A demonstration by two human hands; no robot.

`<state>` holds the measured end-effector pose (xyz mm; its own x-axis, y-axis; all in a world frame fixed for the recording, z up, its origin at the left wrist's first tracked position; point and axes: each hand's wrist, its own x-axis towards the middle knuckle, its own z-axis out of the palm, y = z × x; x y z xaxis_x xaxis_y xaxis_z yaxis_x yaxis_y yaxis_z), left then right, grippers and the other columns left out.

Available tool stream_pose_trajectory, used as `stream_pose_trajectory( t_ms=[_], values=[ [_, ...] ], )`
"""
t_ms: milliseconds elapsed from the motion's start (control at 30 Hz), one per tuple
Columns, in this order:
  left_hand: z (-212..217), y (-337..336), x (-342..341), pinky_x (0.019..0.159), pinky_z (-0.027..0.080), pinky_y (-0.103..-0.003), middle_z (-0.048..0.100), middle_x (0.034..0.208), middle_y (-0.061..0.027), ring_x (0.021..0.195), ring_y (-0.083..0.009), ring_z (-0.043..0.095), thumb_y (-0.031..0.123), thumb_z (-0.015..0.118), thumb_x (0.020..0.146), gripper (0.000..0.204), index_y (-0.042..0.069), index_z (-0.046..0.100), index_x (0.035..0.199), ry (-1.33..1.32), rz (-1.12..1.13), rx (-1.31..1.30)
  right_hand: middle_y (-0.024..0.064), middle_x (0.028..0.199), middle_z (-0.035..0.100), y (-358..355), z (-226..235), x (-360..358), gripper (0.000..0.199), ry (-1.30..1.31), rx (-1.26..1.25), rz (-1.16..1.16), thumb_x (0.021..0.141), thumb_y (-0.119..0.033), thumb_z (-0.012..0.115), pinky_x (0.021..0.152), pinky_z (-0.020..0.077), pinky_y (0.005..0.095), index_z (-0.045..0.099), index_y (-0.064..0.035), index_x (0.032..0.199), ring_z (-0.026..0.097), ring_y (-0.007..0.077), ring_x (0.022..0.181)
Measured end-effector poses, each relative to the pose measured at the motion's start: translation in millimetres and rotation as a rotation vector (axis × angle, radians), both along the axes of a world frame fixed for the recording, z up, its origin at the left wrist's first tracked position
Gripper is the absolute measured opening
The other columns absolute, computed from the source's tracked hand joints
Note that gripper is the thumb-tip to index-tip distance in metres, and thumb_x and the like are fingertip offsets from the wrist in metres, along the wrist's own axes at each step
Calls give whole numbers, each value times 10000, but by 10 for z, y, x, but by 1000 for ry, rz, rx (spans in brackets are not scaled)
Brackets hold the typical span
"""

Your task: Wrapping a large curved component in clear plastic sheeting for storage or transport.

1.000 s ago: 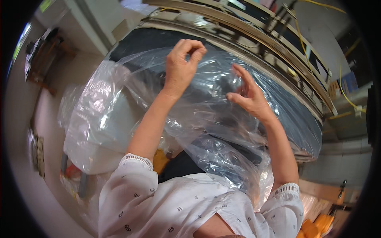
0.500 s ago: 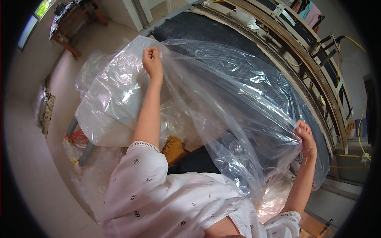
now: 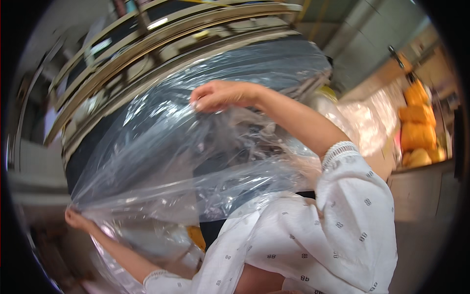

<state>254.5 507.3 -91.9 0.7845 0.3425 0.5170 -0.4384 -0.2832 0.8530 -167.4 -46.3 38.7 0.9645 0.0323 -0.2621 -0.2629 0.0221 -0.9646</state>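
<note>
A large sheet of clear plastic film (image 3: 147, 181) stretches between my two hands, over a dark padded surface (image 3: 289, 56) and across my lap. My left hand (image 3: 78, 219), far out at the lower left, is closed on one edge of it. My right hand (image 3: 220, 95) pinches the film above the dark surface, with the arm reaching across from the right. Bunched, wrinkled film lies under and beside my right forearm. More loose film hangs below, next to my left forearm.
A long machine frame with wooden and metal rails (image 3: 161, 36) runs along the far side of the dark surface. Pale crumpled plastic (image 3: 369, 117) lies to the right. Orange bundles (image 3: 417, 127) are stacked at the far right, near a tiled wall.
My view has swung to the right, bringing the orange bundles into sight. Both hands still hold the film; my right hand has come in over the dark surface while my left stays stretched out.
</note>
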Motion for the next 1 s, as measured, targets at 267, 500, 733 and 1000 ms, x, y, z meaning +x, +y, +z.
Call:
stream_pose_trajectory(
  t_ms=[267,500,733,1000],
  values=[
    [106,-236,892,729,420,-436,565,895,-234,830,-370,555,141,441,890,229,-70,527,908,2,181,955,-25,659,604,-146,-769,-1558,260,442,-185,381,823,-347,628,515,388,216,656,-95,882,518,49,585],
    [230,-209,803,771,403,-473,544,962,-268,898,-422,525,133,411,896,230,-63,496,981,-113,188,1105,126,943,656,-1411,-968,-3569,215,1138,-1504,98,739,-176,567,757,480,445,682,-91,900,621,288,904],
    [346,-677,663,728,449,-497,570,980,-252,888,-419,567,187,412,884,273,-49,533,948,170,418,1171,97,889,644,-2763,249,-3263,261,542,-1838,-1118,793,-215,508,748,456,450,641,-178,1015,609,306,838],
    [816,860,828,632,487,-467,631,755,-205,698,-347,630,159,461,805,267,-30,625,714,116,355,1627,62,937,590,-1734,-43,-1523,177,-528,-1248,-668,866,-214,529,786,425,386,567,-63,952,552,268,891]
  ],
)
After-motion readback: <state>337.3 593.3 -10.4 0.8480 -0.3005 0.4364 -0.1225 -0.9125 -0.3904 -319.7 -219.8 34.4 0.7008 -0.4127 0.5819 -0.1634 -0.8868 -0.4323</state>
